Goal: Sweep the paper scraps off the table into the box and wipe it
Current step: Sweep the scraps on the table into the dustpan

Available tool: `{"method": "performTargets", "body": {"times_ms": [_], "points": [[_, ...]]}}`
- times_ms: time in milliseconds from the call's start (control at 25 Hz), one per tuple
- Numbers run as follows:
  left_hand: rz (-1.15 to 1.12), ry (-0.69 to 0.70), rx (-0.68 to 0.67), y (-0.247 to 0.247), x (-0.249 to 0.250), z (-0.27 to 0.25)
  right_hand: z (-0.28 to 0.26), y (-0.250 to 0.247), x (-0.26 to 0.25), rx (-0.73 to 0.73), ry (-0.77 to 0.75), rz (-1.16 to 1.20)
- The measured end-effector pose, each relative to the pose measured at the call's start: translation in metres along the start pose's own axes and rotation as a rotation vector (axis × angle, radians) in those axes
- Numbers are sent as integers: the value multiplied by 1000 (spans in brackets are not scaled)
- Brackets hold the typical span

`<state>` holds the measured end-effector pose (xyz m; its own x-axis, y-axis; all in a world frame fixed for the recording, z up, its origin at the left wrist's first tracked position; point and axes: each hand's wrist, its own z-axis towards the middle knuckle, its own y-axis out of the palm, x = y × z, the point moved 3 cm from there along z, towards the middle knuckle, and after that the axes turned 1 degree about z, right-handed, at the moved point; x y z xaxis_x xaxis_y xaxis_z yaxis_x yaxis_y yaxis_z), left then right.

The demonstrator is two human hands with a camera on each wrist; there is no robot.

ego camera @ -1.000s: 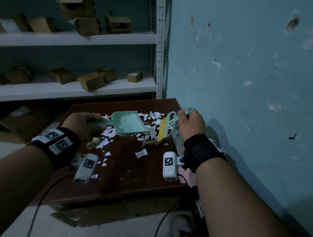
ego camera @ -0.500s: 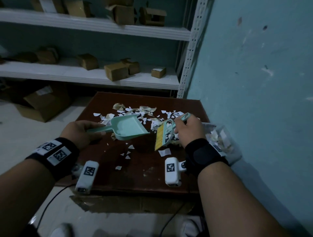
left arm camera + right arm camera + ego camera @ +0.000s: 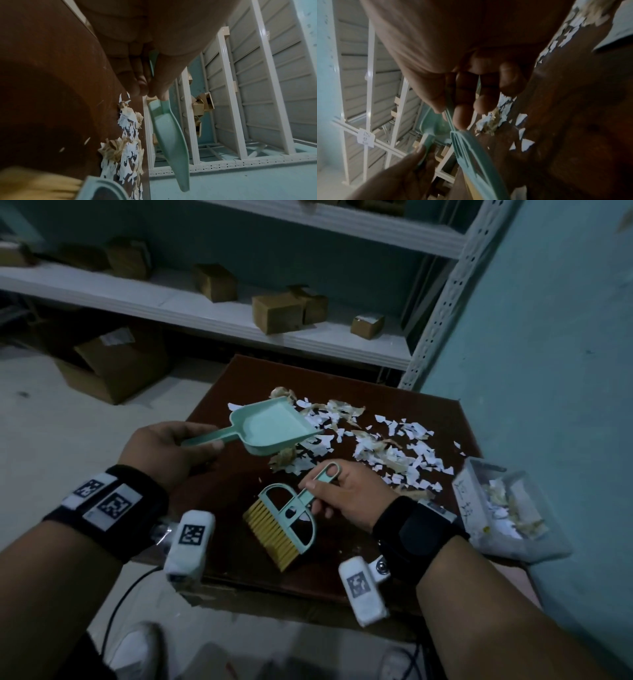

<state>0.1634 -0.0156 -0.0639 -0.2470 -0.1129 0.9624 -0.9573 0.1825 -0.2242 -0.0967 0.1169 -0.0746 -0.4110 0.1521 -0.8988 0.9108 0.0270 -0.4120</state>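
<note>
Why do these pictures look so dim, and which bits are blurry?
Head view: dim room, shelves bent by the wide lens, box smeared. Left wrist view: brush blurred up close, dustpan sharper. Right wrist view: soft and dark throughout, scraps glowing against the table.

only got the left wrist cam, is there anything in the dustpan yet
Observer: No. The head view shows the dustpan empty in the left hand.
Operator: where do i dump it
Observer: A clear box sits at the table's right side by the wall, with some scraps inside.
Operator: whats blurry bottom left of my view
Observer: The brush. The right hand pinches its handle, bristles pointing away from the paper scraps.
</note>
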Motion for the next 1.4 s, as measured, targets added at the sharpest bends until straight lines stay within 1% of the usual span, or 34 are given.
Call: {"method": "performTargets", "body": {"times_ms": [80, 120, 200, 320, 400, 440, 480, 520, 560, 600, 680, 720, 800, 920, 960, 1040, 1160, 1280, 1320, 1400], "points": [[-28, -3, -3, 0, 0, 6, 10, 4, 5, 9, 36, -19], [-50, -8, 1, -1, 0, 9, 15, 1, 7, 58, 68, -18], [-94, -21, 29, -4, 1, 14, 24, -14, 11, 222, 148, -10], [-129, -25, 59, -9, 1, 20, 30, -40, 12, 487, 292, -106], [-123, -33, 67, -13, -2, 22, 31, -52, 9, 625, 313, -136], [-116, -32, 70, -14, -3, 23, 33, -56, 4, 676, 283, -114], [-109, -28, 74, -15, -4, 23, 35, -55, 0, 701, 235, -54], [-104, -23, 82, -17, -5, 23, 39, -49, -6, 687, 182, 44], [-101, -27, 89, -18, -5, 23, 43, -38, -11, 643, 143, 140], [-97, -29, 95, -19, -6, 24, 48, -25, -12, 589, 114, 179], [-107, -34, 112, -22, -7, 25, 56, -1, -8, 501, 90, 127], [-117, -39, 116, -22, -7, 25, 58, 7, -3, 503, 104, 98], [-121, -48, 121, -22, -11, 28, 59, 5, 7, 576, 196, 94], [-111, -49, 111, -21, -15, 29, 51, -21, 19, 736, 379, 148], [-112, -54, 103, -21, -16, 29, 47, -32, 21, 781, 417, 138], [-98, -53, 84, -18, -16, 28, 36, -48, 21, 836, 445, 43], [-60, -56, 56, -15, -16, 27, 20, -62, 15, 856, 392, -70], [-8, -78, -19, -12, -9, 24, 6, -79, 7, 902, 287, -45], [27, -86, -49, -13, -8, 24, 0, -87, 3, 933, 244, -86], [115, -88, -103, -15, -3, 24, -12, -101, -8, 977, 165, -284]]}}
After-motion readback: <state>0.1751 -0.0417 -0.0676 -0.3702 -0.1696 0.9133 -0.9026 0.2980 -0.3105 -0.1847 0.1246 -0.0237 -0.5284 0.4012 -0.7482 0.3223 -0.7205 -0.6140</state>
